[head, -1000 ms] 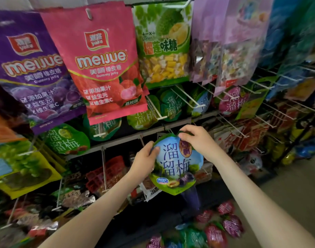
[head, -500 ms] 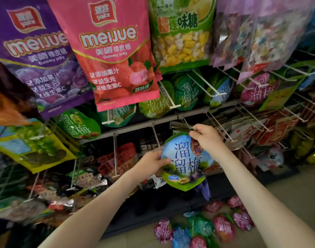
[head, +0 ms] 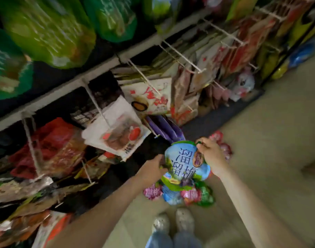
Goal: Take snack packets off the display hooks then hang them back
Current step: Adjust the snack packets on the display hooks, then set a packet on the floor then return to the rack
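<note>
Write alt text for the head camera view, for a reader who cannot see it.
Two hands hold a round blue snack packet above a pile of pink, blue and green packets on the floor: the left hand grips its left edge, the right hand pinches its top. Behind, blurred bags hang on white wire display hooks.

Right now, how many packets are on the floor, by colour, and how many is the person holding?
pink packets: 4
blue packet: 1
green packet: 1
held packet: 1
Total: 7 in view, though the picture is blurred and more may be hidden.
</note>
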### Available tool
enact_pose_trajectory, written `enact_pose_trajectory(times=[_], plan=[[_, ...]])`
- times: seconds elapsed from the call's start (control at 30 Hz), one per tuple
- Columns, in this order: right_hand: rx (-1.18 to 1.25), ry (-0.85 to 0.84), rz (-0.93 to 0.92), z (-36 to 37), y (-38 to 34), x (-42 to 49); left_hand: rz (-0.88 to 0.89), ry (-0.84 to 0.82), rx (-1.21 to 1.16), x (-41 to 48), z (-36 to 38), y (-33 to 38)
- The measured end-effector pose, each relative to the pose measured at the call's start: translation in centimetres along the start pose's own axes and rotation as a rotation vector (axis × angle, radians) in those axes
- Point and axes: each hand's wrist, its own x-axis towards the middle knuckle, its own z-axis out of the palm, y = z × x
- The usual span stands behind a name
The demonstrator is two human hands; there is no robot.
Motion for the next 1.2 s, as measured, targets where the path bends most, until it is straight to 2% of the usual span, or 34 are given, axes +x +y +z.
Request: enact_pose_trajectory(times=[0.17, 0.3, 0.4, 0.53, 0.6, 0.7, 0.77, 0.87, 0.97, 1.2], plan=[[-0.029, 0.162, 0.151, -0.1, 14.4, 3.1, -0.043, -0.082, 0.197, 7.4, 11.7, -4.6], [-0.161, 0.17, 0.265, 2.1, 27.2, 5.8, -0.105, -0.169, 0.347, 12.5, 19.9, -10.3], [-0.156, 0.119, 0.338, 4.8, 34.8, 8.3, -0.109, -0.219, 0.376, 16.4, 24.9, -15.1], [-0.257, 0.02, 0.333, 9.7, 42.4, 12.2, -0.125, -0.24, 0.41, 20.4, 29.0, -20.6], [-0.301, -0.038, 0.264, 12.2, 44.6, 14.0, -0.129, -0.253, 0.428, 21.9, 29.9, -23.0], [-0.678, -0.085, 0.193, 14.8, 46.7, 15.3, -0.146, -0.251, 0.418, 22.6, 30.1, -24.7], [-0.72, -0.077, 0.168, 15.3, 44.9, 14.2, -0.173, -0.235, 0.371, 22.1, 29.2, -24.1], [-0.549, -0.07, 0.112, 14.6, 39.5, 10.8, -0.177, -0.187, 0.284, 19.8, 26.9, -20.2], [-0.409, -0.075, 0.055, 11.6, 31.1, 6.5, -0.12, -0.097, 0.27, 16.4, 23.1, -12.9], [-0.418, 0.02, -0.095, 1.1, 9.3, -3.4, 0.018, 0.062, 0.055, 4.2, 11.9, 4.5]])
